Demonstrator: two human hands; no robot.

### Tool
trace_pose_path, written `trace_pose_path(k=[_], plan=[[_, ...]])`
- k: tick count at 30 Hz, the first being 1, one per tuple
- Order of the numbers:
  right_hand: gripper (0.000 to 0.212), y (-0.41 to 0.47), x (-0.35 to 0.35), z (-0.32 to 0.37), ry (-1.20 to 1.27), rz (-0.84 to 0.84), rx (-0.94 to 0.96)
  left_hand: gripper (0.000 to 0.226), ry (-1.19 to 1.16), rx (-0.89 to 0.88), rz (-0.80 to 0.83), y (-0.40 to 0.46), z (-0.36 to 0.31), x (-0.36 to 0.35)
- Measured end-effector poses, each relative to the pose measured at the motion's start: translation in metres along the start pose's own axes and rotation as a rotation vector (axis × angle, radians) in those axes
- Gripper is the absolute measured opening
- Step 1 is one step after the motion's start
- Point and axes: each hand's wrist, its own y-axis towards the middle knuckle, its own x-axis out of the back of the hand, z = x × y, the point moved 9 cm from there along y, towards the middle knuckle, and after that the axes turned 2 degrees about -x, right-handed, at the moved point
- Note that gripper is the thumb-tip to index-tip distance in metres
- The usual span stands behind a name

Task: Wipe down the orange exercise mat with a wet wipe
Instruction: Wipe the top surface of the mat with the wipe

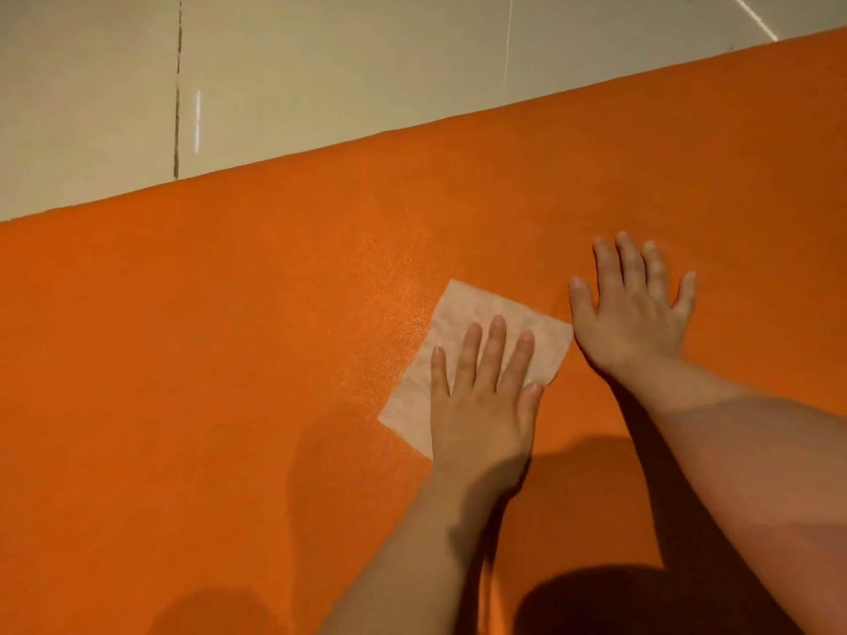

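Pressing flat-fingered on the wet wipe [463, 355], the left hand [481, 405] is holding nothing in a closed grip, so the thin, see-through sheet is risking bunching or slipping free. It is lying mid-way across the orange exercise mat [229, 336]. The right hand [637, 309] is resting splayed just beside it.

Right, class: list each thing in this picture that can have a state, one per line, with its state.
Orange mat: unrolled, lying flat on the tiled floor.
Wet wipe: spread flat on the mat.
Left hand: fingers straight, pressing on the wipe.
Right hand: fingers spread, flat on the bare mat beside the wipe.
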Motion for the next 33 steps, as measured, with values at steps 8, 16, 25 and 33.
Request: trace_pose_path(k=[8, 16, 25, 33], plan=[[0.073, -0.066, 0.002, -0.011, -0.248, 0.413, 0.146, 0.064, -0.033, 0.462, -0.016, -0.133, 0.164, 0.022], [0.095, -0.184, -0.008, -0.011, -0.581, 0.741, 0.306, 0.060, -0.172, 1.026, -0.075, -0.262, 0.195, 0.023], [0.079, -0.285, -0.022, -0.085, -0.660, 0.856, 0.378, 0.064, -0.145, 0.353, 0.186, -0.221, -0.046, -0.046], [0.076, -0.277, -0.034, -0.068, -0.540, 0.849, 0.292, 0.081, -0.137, 0.110, 0.372, -0.217, -0.072, -0.050]])
